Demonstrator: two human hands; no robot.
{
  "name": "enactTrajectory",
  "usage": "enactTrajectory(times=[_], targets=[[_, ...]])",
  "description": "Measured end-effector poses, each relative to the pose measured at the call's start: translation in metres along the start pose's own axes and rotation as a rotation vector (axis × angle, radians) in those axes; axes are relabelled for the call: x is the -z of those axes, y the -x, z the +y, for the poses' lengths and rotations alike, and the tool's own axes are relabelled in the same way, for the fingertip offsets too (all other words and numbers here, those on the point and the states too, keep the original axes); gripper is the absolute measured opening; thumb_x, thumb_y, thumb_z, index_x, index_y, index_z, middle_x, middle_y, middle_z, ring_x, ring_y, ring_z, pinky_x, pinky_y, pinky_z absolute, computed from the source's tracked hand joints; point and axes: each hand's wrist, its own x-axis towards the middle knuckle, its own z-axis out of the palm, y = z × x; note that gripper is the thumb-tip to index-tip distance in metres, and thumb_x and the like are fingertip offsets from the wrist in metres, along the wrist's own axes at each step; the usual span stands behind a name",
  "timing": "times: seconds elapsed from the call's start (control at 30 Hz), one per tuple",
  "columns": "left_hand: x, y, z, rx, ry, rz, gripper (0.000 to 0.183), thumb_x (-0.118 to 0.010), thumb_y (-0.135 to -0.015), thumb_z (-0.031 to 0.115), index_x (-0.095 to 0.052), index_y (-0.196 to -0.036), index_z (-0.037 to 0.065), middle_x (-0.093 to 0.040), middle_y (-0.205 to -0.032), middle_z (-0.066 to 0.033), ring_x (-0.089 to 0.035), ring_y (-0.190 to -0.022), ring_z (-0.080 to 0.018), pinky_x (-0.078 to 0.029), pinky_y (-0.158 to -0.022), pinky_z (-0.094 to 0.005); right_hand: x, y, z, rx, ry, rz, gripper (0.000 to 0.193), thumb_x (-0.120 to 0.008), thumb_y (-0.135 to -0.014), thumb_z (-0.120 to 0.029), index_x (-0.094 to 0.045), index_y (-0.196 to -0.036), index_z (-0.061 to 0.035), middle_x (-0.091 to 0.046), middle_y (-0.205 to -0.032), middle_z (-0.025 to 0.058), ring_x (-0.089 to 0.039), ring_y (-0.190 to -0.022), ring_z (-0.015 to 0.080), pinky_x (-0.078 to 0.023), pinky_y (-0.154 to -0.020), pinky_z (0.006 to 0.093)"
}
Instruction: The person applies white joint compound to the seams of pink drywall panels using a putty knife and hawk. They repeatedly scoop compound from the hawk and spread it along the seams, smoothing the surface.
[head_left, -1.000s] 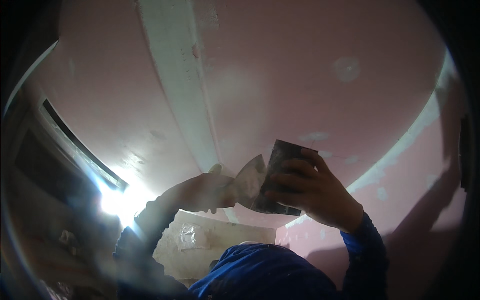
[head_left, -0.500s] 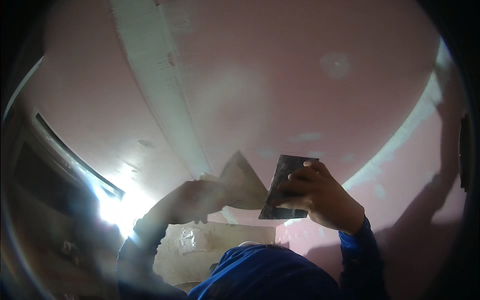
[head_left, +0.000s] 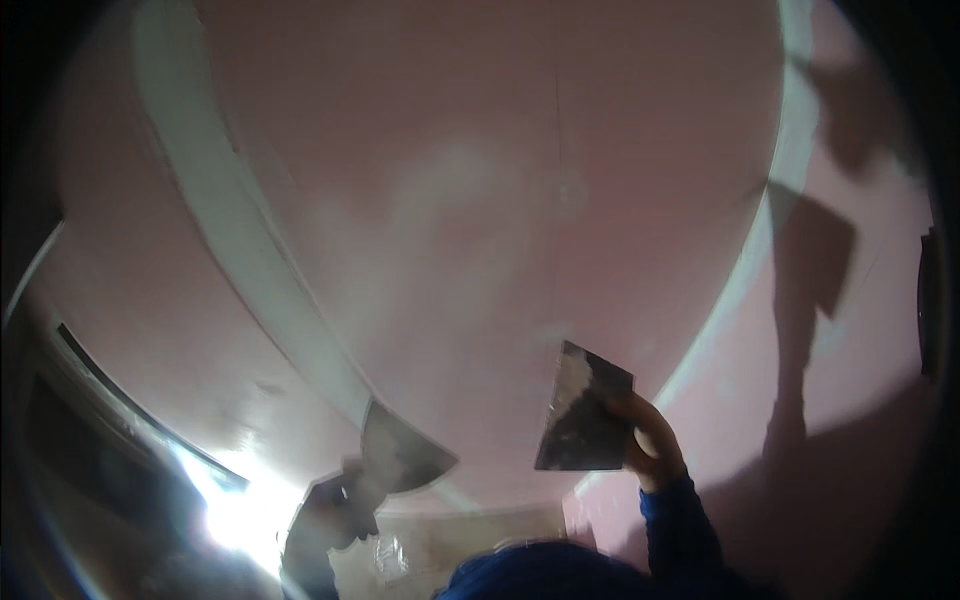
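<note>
Far left, bright light (head_left: 235,512) glares under a dark-edged frame; pale strip (head_left: 235,250) runs down the pink ceiling (head_left: 480,200), upper left to lower centre. Left hand (head_left: 345,510), mostly in silhouette, is closed around the narrow end of a putty knife (head_left: 405,452); handle hidden in the fist, exact finger placement can't be told. Knife is at lower left of centre, long axis slanting from the hand up and right, broad edge facing upper right, top corner overlapping the strip's lower end; contact cannot be told. Left forearm rises from the lower edge, wrist bent toward the middle. Lower centre: back wall (head_left: 465,527) with a shiny patch (head_left: 391,556), then blue clothing (head_left: 545,575) at the bottom. Right of centre, dark flat plate (head_left: 600,430) carries a light smear of paste (head_left: 571,383) along its upper left side; plate stands steeply tilted, long axis near vertical, well apart from the knife. Right hand (head_left: 655,440) grips the plate by its right side, fingers partly hidden, forearm upright in a blue sleeve (head_left: 682,520). Far right, shadow (head_left: 812,245) of hand and plate falls on the pink wall (head_left: 880,290).
</note>
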Motion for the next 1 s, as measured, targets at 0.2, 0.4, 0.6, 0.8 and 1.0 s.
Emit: enactTrajectory(times=[0.2, 0.4, 0.6, 0.8, 1.0], targets=[[-0.017, -0.04, -0.044, 0.111, -0.14, -0.008, 0.049, -0.066, -0.096, 0.032, -0.058, -0.135, 0.004, -0.07, -0.077, -0.0088, -0.064, -0.055, -0.0133, -0.049, -0.045, -0.0265, -0.153, 0.019, -0.079, 0.976, 1.016, -0.148, 0.038, -0.06, -0.096, -0.003, -0.054, -0.132, 0.0034, -0.066, -0.119, 0.0174, -0.065, -0.11, 0.0297, -0.053, -0.095, 0.039], [-0.048, -0.046, -0.075, -0.352, 0.334, -0.263, 0.058, -0.072, -0.088, 0.012, -0.052, -0.142, 0.005, -0.07, -0.084, -0.0069, -0.067, -0.056, -0.0135, -0.051, -0.044, -0.0248, -0.348, -0.026, -0.17, 2.362, 2.013, -0.148, 0.035, -0.055, -0.097, -0.002, -0.058, -0.131, -0.003, -0.062, -0.12, 0.0156, -0.061, -0.113, 0.0322, -0.05, -0.097, 0.0408], [-0.063, -0.018, -0.062, -0.316, 0.314, -0.138, 0.056, -0.073, -0.09, 0.022, -0.054, -0.14, 0.006, -0.069, -0.075, -0.0053, -0.063, -0.052, -0.0111, -0.047, -0.041, -0.0238, -0.426, -0.091, -0.202, 2.502, 2.34, 0.342, 0.048, -0.058, -0.089, 0.002, -0.057, -0.136, -0.0047, -0.057, -0.121, 0.012, -0.057, -0.112, 0.0292, -0.051, -0.091, 0.0425], [-0.069, -0.011, -0.048, -0.195, 0.17, -0.08, 0.057, -0.07, -0.093, 0.037, -0.055, -0.139, 0.007, -0.066, -0.063, -0.002, -0.058, -0.046, -0.0088, -0.038, -0.037, -0.0225, -0.384, -0.117, -0.174, 2.567, 2.358, 0.458, 0.049, -0.061, -0.086, 0.0, -0.056, -0.134, -0.0003, -0.056, -0.12, 0.0124, -0.056, -0.111, 0.031, -0.051, -0.092, 0.0417], [-0.064, -0.012, -0.057, -0.285, 0.242, -0.12, 0.052, -0.068, -0.094, 0.031, -0.056, -0.138, 0.007, -0.067, -0.065, -0.0025, -0.058, -0.046, -0.0085, -0.038, -0.037, -0.0213, -0.383, -0.076, -0.18, 2.228, 2.368, 0.481, 0.034, -0.057, -0.09, -0.003, -0.06, -0.123, 0.004, -0.061, -0.115, 0.0201, -0.062, -0.106, 0.0385, -0.053, -0.087, 0.0484]])
